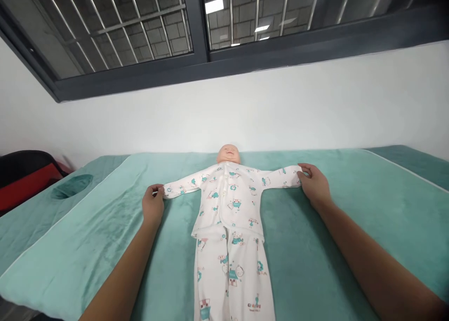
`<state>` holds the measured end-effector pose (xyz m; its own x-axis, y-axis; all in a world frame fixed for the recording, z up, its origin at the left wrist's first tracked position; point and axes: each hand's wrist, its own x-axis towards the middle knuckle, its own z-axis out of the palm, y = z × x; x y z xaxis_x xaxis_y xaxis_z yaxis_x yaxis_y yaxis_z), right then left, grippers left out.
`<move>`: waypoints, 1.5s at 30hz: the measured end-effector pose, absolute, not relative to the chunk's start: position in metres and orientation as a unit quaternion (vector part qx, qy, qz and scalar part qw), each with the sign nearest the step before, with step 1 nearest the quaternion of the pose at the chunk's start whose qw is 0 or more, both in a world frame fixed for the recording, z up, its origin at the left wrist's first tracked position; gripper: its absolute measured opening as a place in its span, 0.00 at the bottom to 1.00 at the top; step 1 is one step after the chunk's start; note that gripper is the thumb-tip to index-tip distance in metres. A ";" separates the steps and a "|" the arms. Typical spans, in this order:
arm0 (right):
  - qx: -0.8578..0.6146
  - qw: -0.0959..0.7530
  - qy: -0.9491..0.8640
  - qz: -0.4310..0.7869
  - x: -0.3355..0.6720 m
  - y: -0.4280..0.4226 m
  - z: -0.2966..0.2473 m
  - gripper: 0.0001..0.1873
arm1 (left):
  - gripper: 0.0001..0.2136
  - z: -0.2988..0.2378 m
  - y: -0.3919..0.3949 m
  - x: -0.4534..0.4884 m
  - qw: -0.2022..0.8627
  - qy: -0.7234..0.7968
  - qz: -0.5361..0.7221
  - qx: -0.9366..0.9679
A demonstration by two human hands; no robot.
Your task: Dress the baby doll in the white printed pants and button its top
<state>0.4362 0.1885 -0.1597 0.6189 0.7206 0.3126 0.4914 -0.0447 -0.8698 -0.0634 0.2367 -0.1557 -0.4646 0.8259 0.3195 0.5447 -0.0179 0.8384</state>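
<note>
A baby doll [228, 153] lies on its back, dressed in a white printed jacket [231, 194] and matching trousers [231, 274]. Both jacket sleeves are stretched out sideways. My left hand [153, 203] pinches the cuff of the sleeve on the left [182, 184]. At the other side, my right hand [314, 183] grips the end of the sleeve on the right [280, 177] between thumb and fingers. The doll's own hands are not visible. The lower ends of the trouser legs run out of view at the bottom.
Under the doll is a green padded bed [308, 255] with a round hole [72, 186] at the left. Behind it rise a white wall [168, 120] and a dark-framed window [199, 26] with metal bars. A black and red object [30, 180] stands at far left.
</note>
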 end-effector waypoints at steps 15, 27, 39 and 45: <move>-0.690 0.459 -0.555 -0.079 0.377 0.144 -0.134 0.12 | 0.14 -0.162 0.256 -0.064 0.102 0.716 0.454 0.521; -0.439 0.354 -0.824 0.056 0.271 0.058 -0.126 0.08 | 0.14 -0.166 0.255 -0.068 0.115 0.695 0.532 0.470; -0.486 0.212 -0.843 -0.094 0.188 0.085 -0.095 0.12 | 0.12 -0.162 0.254 -0.067 0.114 0.706 0.514 0.473; -0.479 0.321 -0.817 0.006 0.196 0.059 -0.099 0.12 | 0.11 -0.163 0.254 -0.066 0.118 0.717 0.498 0.474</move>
<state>0.1964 0.0592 -0.0993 -0.3347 0.7869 0.5184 0.7786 0.5408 -0.3182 -0.0663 0.2543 -0.1626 -0.5221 0.7975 0.3023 0.5617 0.0549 0.8255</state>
